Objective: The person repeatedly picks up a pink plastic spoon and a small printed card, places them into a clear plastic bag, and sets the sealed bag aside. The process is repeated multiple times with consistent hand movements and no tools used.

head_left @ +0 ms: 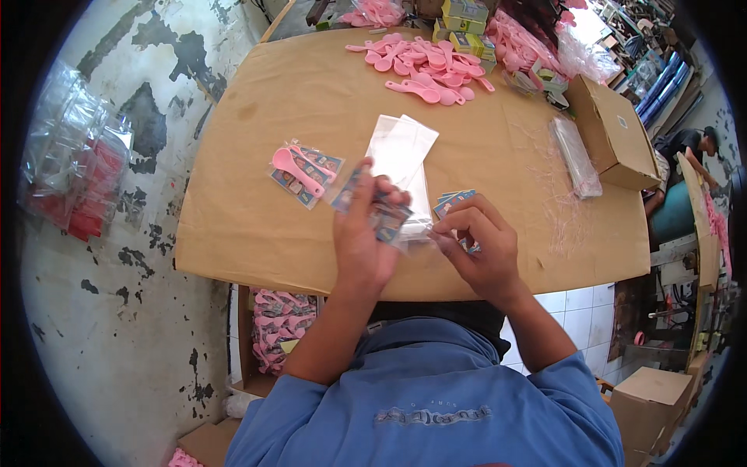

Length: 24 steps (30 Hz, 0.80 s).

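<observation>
My left hand (362, 241), smeared by motion, is closed round a blue printed card (389, 221) that appears to be in a clear plastic bag. My right hand (486, 245) pinches the edge of that bag between thumb and forefinger. Beyond both hands lies a small stack of clear plastic bags (401, 148). Partly under my right hand rest some loose blue printed cards (453, 199). Left of my hands are packets with blue cards (292, 185), with pink spoons (299, 172) in or on them.
A heap of pink spoons (428, 66) covers the table's far side. At the right stand a cardboard box (611, 132) and a bundle of plastic bags (576, 158). Pink packets fill a box (276, 327) below the table's near edge. Another person (689, 148) sits far right.
</observation>
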Tool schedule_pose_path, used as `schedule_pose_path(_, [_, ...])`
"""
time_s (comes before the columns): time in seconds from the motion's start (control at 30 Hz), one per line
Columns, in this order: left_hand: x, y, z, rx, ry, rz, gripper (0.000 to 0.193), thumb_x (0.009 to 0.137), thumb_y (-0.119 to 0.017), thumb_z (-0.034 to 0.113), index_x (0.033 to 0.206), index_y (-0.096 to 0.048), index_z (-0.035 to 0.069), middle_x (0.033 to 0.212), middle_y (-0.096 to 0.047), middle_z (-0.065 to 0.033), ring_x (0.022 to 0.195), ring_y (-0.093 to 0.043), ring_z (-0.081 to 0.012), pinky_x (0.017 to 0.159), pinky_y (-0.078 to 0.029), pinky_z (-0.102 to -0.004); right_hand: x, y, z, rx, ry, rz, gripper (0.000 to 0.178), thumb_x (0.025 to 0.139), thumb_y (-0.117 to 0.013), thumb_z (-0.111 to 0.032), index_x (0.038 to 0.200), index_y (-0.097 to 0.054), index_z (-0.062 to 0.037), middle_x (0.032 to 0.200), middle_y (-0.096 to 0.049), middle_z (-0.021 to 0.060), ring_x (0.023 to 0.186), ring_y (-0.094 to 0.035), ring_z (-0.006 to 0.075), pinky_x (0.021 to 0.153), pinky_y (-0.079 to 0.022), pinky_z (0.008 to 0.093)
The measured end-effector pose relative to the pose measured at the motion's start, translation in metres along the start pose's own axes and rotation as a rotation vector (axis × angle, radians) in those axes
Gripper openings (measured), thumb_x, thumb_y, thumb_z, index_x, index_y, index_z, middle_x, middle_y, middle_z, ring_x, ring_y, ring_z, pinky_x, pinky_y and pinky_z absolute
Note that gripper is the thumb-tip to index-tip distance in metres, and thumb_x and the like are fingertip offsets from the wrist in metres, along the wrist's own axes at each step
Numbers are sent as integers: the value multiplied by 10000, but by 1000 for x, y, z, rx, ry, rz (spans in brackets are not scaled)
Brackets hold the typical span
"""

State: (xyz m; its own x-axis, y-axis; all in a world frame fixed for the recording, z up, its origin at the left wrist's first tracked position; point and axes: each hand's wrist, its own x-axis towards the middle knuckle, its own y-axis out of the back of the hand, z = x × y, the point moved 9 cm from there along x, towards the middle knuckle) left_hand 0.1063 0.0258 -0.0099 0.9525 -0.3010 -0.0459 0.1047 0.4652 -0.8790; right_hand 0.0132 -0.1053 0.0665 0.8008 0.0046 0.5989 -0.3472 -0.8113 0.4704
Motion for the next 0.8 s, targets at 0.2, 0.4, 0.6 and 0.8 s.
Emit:
schedule_pose_path(0.2, [0, 47, 49, -84, -154, 159, 288, 1045, -644, 256, 1264, -597, 76, 886, -642, -23, 810, -625, -129, 842, -565, -360, 74, 15, 55, -142, -155, -73, 165, 921, -716, -101, 1061, -683, -23, 857, -661, 61, 722, -588, 131, 627, -472, 283])
schedule_pose_path(0.4, [-22, 21, 22, 12, -46, 44, 295, 1058, -615, 269, 1273, -559, 75, 898, -650, -35, 826, -643, -138, 861, -565, -348, 162, -32, 170, -337, -34, -121, 294, 955, -679, -187, 1218, -688, -55, 995, -719, 121, 875, -672, 267, 820, -543, 388])
schedule_pose_path(0.6, [-36, 24, 27, 60, -41, 13, 301, 1060, -610, 266, 1279, -547, 69, 897, -639, -48, 838, -638, -153, 850, -561, -354, 177, -58, 187, -763, 114, -140, 301, 934, -675, -264, 1160, -694, -66, 1092, -667, 170, 1098, -620, 339, 942, -511, 470])
schedule_pose_path(0.8, [-38, 38, 32, 39, -47, 25, 335, 1059, -610, 258, 1290, -538, 26, 888, -637, -58, 824, -644, -158, 828, -573, -366, 157, -29, 186, -725, -57, -245, 386, 946, -651, -437, 1104, -730, -94, 1016, -677, 111, 995, -638, 301, 854, -510, 424])
